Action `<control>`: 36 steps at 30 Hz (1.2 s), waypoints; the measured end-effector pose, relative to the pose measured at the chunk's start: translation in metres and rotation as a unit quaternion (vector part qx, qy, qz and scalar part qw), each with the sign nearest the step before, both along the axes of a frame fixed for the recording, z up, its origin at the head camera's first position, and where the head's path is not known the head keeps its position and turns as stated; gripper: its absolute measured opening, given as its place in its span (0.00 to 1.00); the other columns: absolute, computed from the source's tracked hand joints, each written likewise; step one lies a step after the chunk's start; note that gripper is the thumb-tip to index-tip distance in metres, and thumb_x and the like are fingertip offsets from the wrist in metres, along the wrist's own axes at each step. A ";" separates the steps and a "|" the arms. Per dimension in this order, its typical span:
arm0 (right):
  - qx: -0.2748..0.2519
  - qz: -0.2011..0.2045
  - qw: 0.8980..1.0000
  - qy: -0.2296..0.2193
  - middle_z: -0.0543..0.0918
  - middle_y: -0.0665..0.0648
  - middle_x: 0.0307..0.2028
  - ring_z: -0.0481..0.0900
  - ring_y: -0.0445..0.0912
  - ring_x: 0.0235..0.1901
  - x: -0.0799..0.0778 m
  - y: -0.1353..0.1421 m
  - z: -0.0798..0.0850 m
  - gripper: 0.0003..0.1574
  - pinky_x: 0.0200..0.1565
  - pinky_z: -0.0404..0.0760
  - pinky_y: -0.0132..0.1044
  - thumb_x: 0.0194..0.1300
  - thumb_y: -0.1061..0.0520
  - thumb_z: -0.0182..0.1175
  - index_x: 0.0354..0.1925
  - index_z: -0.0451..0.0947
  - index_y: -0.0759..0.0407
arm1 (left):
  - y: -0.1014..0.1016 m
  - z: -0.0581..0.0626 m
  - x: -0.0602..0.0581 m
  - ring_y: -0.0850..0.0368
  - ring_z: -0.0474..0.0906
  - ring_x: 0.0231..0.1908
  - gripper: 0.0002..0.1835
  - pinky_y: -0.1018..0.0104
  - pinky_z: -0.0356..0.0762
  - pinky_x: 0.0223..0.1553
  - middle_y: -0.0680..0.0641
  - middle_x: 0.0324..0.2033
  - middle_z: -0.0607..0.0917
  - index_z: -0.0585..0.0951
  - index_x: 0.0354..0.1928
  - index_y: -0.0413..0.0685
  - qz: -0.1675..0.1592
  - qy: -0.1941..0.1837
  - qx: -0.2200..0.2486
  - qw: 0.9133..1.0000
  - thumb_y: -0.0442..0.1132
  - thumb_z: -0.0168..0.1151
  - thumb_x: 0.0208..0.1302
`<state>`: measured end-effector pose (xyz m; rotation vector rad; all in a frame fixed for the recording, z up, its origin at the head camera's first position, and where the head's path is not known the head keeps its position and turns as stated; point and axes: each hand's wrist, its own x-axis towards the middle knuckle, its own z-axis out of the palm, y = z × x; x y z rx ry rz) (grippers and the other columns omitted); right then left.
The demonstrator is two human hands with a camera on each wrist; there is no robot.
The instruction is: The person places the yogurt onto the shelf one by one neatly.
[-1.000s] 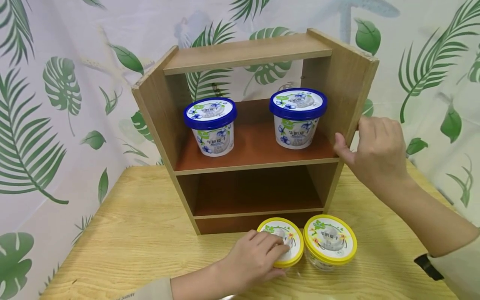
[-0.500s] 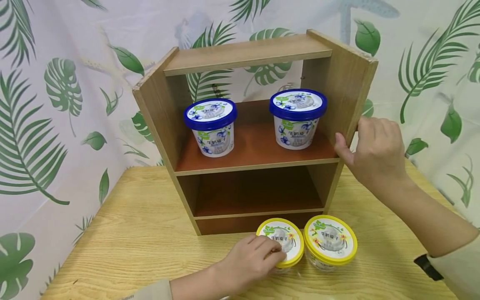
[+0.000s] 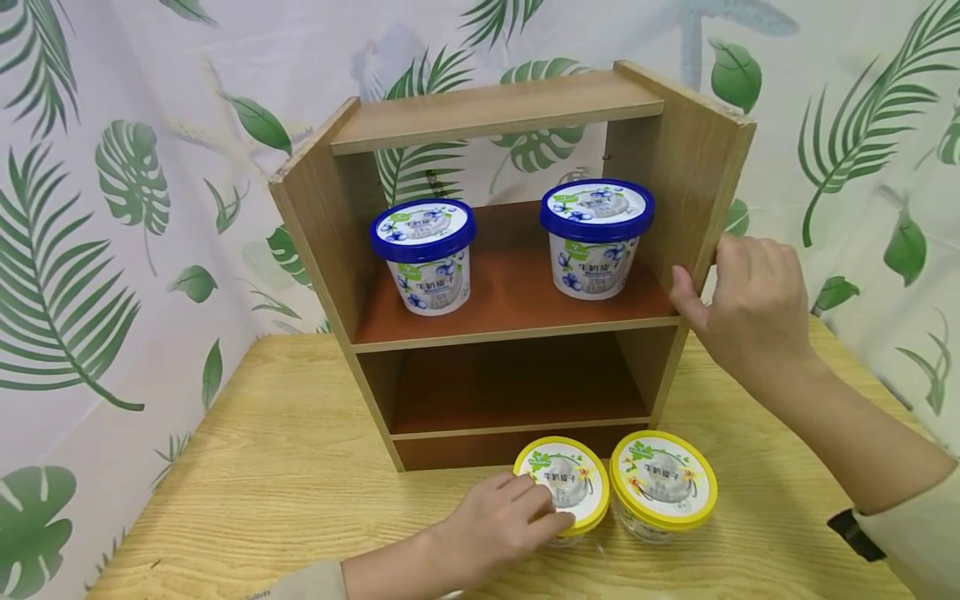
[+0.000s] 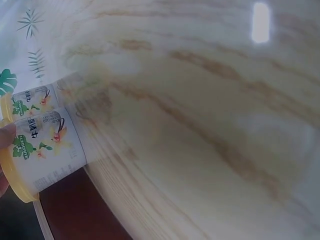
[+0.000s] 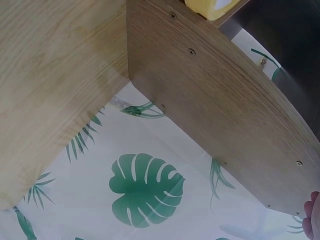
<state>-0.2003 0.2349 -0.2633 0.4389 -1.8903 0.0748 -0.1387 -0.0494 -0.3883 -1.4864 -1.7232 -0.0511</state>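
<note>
At the far left hangs a white leaf-printed cloth (image 3: 127, 75), which passes also behind everything. Next comes the left edge of the wooden desk (image 3: 277, 433), which runs to the back left corner. Between this edge and the right edge stands a wooden shelf unit (image 3: 495, 104) with two compartments, nearer to the back edge of the desk. In its upper compartment, a left blue-lidded tub (image 3: 427, 250) stands upright near the left side panel (image 3: 318, 233). Below, from a beige left sleeve (image 3: 307, 583), the left hand (image 3: 502, 517) reaches in; its fingers are curled over the lid of the left yellow-lidded tub (image 3: 577, 467) and grasp it at the rim. This tub is on the desk, just before the base of the unit. Above it to the right, a right blue-lidded tub (image 3: 597, 242) stands upright near the right side panel (image 3: 697, 183). The right yellow-lidded tub (image 3: 663, 479) is on the desk just beside the grasped one; whether they touch, one cannot tell. Farthest right, toward the right edge, the right hand (image 3: 753, 304) grips the right side panel, its thumb on the front edge. A black strap (image 3: 858, 533) is at the right sleeve (image 3: 915, 533).
</note>
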 end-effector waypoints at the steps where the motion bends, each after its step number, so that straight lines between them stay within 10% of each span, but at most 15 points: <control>1: -0.001 0.001 1.000 0.001 0.71 0.70 0.20 0.67 0.63 0.20 0.000 0.000 0.000 0.30 0.25 0.65 0.50 0.68 0.46 0.45 0.30 0.66 0.76 | 0.000 0.000 0.000 0.67 0.70 0.26 0.08 0.82 0.61 0.25 0.59 0.25 0.74 0.83 0.34 0.58 -0.002 -0.001 0.001 1.000 0.36 0.56 0.62; 17: -0.004 0.014 1.000 0.017 0.69 0.69 0.18 0.66 0.62 0.19 -0.003 0.002 0.000 0.29 0.24 0.63 0.50 0.67 0.46 0.46 0.28 0.66 0.75 | -0.001 0.000 -0.001 0.66 0.73 0.29 0.14 0.81 0.67 0.29 0.58 0.28 0.78 0.83 0.35 0.55 -0.019 -0.034 0.012 0.999 0.34 0.47 0.70; 27: -0.004 0.010 1.000 0.012 0.70 0.69 0.19 0.66 0.62 0.20 -0.001 0.002 -0.001 0.30 0.24 0.63 0.50 0.67 0.46 0.46 0.29 0.66 0.75 | -0.007 -0.023 -0.013 0.64 0.77 0.37 0.11 0.76 0.74 0.43 0.56 0.34 0.80 0.82 0.38 0.53 -0.049 -0.072 0.011 0.996 0.51 0.57 0.65; 36: -0.004 0.006 1.000 0.000 0.70 0.70 0.19 0.67 0.62 0.20 0.000 0.002 0.000 0.30 0.25 0.64 0.50 0.68 0.45 0.45 0.30 0.67 0.75 | -0.009 -0.025 -0.021 0.65 0.77 0.35 0.09 0.75 0.76 0.45 0.56 0.33 0.81 0.81 0.37 0.52 -0.078 -0.030 0.010 0.996 0.48 0.61 0.63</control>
